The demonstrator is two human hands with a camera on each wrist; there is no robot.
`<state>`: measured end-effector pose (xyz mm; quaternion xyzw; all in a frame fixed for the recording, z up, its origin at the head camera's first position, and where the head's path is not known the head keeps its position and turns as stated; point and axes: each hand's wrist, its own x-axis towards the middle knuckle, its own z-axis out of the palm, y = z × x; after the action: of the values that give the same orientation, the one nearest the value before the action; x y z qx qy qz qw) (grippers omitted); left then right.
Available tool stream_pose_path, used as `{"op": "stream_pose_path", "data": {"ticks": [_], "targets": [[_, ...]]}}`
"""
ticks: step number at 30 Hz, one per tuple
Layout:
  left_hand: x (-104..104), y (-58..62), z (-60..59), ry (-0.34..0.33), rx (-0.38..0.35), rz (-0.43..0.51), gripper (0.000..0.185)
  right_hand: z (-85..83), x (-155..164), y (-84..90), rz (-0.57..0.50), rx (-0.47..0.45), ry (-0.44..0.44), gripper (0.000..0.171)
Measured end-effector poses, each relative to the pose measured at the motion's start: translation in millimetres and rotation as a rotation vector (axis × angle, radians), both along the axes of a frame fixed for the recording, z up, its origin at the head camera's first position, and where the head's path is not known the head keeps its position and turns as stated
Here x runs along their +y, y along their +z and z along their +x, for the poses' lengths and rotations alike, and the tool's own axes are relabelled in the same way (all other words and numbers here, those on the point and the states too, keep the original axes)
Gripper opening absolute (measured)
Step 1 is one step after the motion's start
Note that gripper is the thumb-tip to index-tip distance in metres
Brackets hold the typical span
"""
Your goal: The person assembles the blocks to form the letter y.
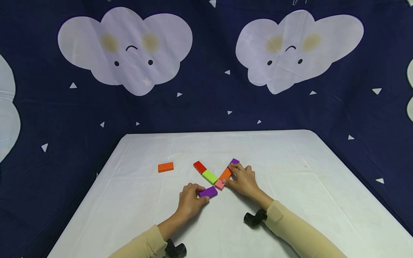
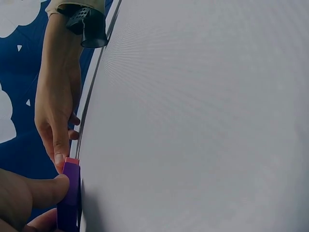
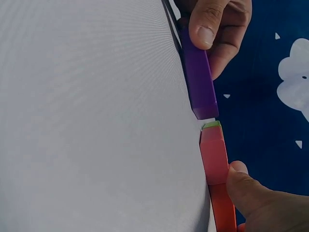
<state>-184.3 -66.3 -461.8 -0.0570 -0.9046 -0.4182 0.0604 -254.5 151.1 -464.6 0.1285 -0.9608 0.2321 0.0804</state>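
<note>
Thumb and fingers of my left hand [image 1: 189, 202] pinch a purple block [image 1: 208, 192] by its left end, low over the white table. Its other end points at the pink block [image 1: 219, 184], with a small gap in the right wrist view. My right hand [image 1: 244, 180] grips a slanting row from its right side: the pink block, an orange block [image 1: 225, 174] and a second purple block [image 1: 235, 161]. Its thumb [image 3: 244, 186] lies by the pink and orange joint; its fingers reach over the far part. A lime green block [image 1: 210, 177] and a red block [image 1: 199, 167] form another slanting row.
A separate orange block [image 1: 166, 167] lies to the left on the white-covered table [image 1: 135, 200]. Behind the table hangs a dark blue cloth [image 1: 206, 107] with clouds and triangles. A black wrist mount [image 1: 255, 218] sits at the right sleeve.
</note>
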Motion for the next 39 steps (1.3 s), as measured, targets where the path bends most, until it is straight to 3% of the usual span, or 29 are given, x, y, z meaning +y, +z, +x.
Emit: {"op": "stream_pose_path", "data": {"ticks": [8,15,24,31,39], "targets": [[-3,0.8,0.9,-0.024,0.012,-0.041,0.03,-0.5,0,0.8,0.007,-0.007,-0.003,0.071],[-16,4.9,-1.7,-0.084,-0.033,0.031,0.038,-0.1,0,1.0,0.01,0.006,-0.001,0.07],[-37,8.6,-12.9,-0.251,-0.069,0.036,0.043,-0.9,1,0.1,0.007,0.007,0.002,0.07],[-43,8.3,-19.9,-0.372,-0.095,-0.01,0.047,-0.8,0,0.4,0.002,0.008,0.004,0.07],[-42,8.2,-25.7,-0.443,-0.099,-0.059,0.048,-1.0,0,-1.3,0.006,0.01,0.001,0.07]]}}
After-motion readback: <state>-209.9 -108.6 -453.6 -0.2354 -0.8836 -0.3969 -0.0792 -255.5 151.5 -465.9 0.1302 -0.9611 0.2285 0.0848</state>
